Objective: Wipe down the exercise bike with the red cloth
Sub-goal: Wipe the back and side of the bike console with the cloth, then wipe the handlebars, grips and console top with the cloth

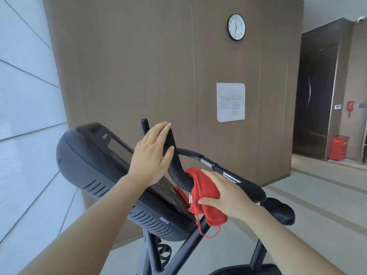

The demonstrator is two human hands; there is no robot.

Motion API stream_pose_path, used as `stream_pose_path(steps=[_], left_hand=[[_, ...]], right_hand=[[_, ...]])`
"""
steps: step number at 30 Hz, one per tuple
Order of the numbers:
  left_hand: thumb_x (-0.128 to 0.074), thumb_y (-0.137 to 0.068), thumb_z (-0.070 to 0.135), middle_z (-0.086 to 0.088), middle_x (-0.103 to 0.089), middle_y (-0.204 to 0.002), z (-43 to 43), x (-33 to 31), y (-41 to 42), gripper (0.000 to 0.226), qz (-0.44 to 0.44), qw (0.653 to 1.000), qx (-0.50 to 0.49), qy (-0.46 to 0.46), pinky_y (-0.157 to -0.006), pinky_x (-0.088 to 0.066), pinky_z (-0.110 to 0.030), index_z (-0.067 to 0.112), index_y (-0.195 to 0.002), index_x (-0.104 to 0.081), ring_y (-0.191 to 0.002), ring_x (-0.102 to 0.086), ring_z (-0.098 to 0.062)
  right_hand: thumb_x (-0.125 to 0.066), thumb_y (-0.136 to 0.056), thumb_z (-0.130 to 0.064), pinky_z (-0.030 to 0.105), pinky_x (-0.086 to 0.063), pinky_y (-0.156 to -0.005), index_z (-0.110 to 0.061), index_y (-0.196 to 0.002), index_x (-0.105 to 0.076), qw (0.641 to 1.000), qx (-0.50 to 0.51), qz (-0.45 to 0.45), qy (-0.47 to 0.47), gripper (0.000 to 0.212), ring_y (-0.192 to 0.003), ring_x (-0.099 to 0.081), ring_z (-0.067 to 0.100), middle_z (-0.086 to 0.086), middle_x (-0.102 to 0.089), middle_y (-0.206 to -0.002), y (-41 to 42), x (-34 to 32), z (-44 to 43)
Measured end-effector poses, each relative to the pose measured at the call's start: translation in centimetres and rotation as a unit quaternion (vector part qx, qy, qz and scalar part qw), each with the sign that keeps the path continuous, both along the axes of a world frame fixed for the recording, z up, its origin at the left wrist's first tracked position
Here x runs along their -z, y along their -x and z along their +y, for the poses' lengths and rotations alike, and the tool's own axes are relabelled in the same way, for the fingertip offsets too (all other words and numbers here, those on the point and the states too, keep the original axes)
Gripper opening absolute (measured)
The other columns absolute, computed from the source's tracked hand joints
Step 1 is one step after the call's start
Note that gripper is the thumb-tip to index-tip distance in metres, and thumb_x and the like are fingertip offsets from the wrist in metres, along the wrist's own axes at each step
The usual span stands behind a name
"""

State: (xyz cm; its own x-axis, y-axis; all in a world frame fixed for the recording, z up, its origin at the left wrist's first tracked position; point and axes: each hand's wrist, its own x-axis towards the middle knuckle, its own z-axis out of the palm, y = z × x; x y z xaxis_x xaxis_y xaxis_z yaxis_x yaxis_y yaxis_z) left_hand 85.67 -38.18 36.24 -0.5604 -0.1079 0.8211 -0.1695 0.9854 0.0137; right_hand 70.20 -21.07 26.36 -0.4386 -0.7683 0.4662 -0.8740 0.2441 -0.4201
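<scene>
The black exercise bike fills the lower middle, with its console (95,155) tilted toward me and a curved black handlebar (174,163) rising in front of it. My left hand (153,153) rests on the handlebar's upright horn, fingers straight along it and thumb on the near side. The red cloth (206,193) is draped over the lower bend of the handlebar, a thin red loop hanging below it. My right hand (226,195) holds the cloth against the bar, thumb under the fabric and fingers over it.
A brown panelled wall (139,66) stands close behind the bike, with a clock (236,27) and a paper notice (230,102). White panels run along the left. Grey floor extends to the right toward a dark door and a red box (338,147).
</scene>
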Motion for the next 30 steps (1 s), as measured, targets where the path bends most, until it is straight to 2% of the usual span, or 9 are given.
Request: stream_pose_path(steps=[2,6,10,14,17,19,22,26,30], left_hand=[[-0.037,-0.090,0.037,-0.002,-0.030,-0.151,1.0,0.3,0.2,0.058,0.007,0.999,-0.039,-0.001,-0.109,-0.027,-0.041,0.016,-0.144,-0.031,-0.141,-0.023,-0.019],[-0.034,-0.090,0.038,-0.004,-0.025,-0.154,3.1,2.2,1.3,0.055,-0.001,0.996,-0.083,0.043,-0.114,-0.006,-0.048,0.021,-0.143,-0.034,-0.145,-0.013,-0.022],[-0.036,-0.089,0.033,0.000,-0.049,-0.139,5.2,4.0,2.4,0.046,-0.037,0.988,-0.108,0.100,-0.113,-0.004,-0.049,0.019,-0.130,-0.051,-0.136,-0.036,-0.019],[-0.022,-0.097,0.040,0.010,-0.060,-0.119,7.1,6.3,4.3,0.043,-0.199,0.971,-0.107,0.078,-0.115,0.004,-0.036,0.026,-0.123,-0.054,-0.115,-0.054,-0.011],[-0.015,-0.097,0.046,0.005,-0.059,-0.113,8.2,7.1,5.4,0.048,-0.220,0.961,-0.156,0.056,-0.112,-0.019,-0.034,0.033,-0.126,-0.050,-0.105,-0.055,-0.016],[-0.006,-0.092,0.055,0.002,-0.056,-0.103,9.3,7.3,6.5,0.059,-0.211,0.956,-0.194,0.061,-0.094,-0.035,-0.031,0.037,-0.124,-0.051,-0.091,-0.054,-0.020],[-0.001,-0.088,0.059,0.003,-0.057,-0.099,10.5,8.0,9.1,0.069,-0.214,0.946,-0.240,0.040,-0.090,-0.036,-0.030,0.031,-0.109,-0.060,-0.089,-0.053,-0.019],[-0.012,-0.095,0.051,0.004,-0.063,-0.090,11.3,8.5,11.4,0.059,-0.214,0.933,-0.291,0.010,-0.086,-0.038,-0.034,0.025,-0.091,-0.065,-0.084,-0.055,-0.022],[-0.010,-0.093,0.053,0.008,-0.060,-0.103,11.3,8.8,10.1,0.056,-0.223,0.933,-0.282,0.021,-0.106,-0.027,-0.043,0.032,-0.107,-0.060,-0.097,-0.053,-0.020]], right_hand=[[-0.062,-0.068,-0.068,0.030,-0.040,-0.093,-0.046,-0.139,-0.023,1.000,-0.009,-0.015,0.010,0.084,-0.122,-0.043,0.006,-0.024,-0.036,-0.139,0.4,0.1,0.3],[-0.055,-0.060,-0.080,0.024,-0.037,-0.083,-0.045,-0.129,-0.035,0.999,-0.034,0.018,0.036,0.079,-0.107,-0.046,0.003,-0.023,-0.047,-0.124,0.2,-0.2,-1.2],[-0.061,-0.044,-0.086,0.023,-0.042,-0.084,-0.051,-0.130,-0.030,0.995,-0.086,-0.047,-0.009,0.097,-0.108,-0.048,-0.001,-0.032,-0.045,-0.120,2.3,-0.6,-0.9],[-0.077,-0.032,-0.075,0.024,-0.038,-0.095,-0.046,-0.139,-0.020,0.980,-0.130,-0.129,-0.079,0.124,-0.119,-0.041,-0.008,-0.041,-0.040,-0.122,7.1,-0.4,1.5],[-0.073,-0.030,-0.080,0.025,-0.038,-0.097,-0.045,-0.138,-0.026,0.981,-0.123,-0.105,-0.107,0.123,-0.121,-0.040,-0.008,-0.037,-0.040,-0.123,10.6,0.2,3.8],[-0.071,-0.037,-0.080,0.021,-0.037,-0.091,-0.043,-0.137,-0.030,0.980,-0.131,-0.081,-0.126,0.114,-0.119,-0.040,-0.005,-0.034,-0.038,-0.125,11.9,0.9,5.0],[-0.063,-0.048,-0.082,0.023,-0.035,-0.090,-0.040,-0.137,-0.032,0.983,-0.147,-0.045,-0.101,0.103,-0.120,-0.040,0.000,-0.029,-0.039,-0.132,12.7,2.3,5.2],[-0.062,-0.051,-0.080,0.024,-0.040,-0.088,-0.038,-0.131,-0.040,0.985,-0.160,-0.047,-0.048,0.093,-0.114,-0.047,0.002,-0.028,-0.046,-0.126,12.9,3.2,5.1],[-0.065,-0.055,-0.075,0.029,-0.043,-0.090,-0.036,-0.127,-0.043,0.983,-0.174,-0.046,-0.028,0.085,-0.110,-0.050,0.005,-0.025,-0.049,-0.124,13.0,3.5,4.9]])
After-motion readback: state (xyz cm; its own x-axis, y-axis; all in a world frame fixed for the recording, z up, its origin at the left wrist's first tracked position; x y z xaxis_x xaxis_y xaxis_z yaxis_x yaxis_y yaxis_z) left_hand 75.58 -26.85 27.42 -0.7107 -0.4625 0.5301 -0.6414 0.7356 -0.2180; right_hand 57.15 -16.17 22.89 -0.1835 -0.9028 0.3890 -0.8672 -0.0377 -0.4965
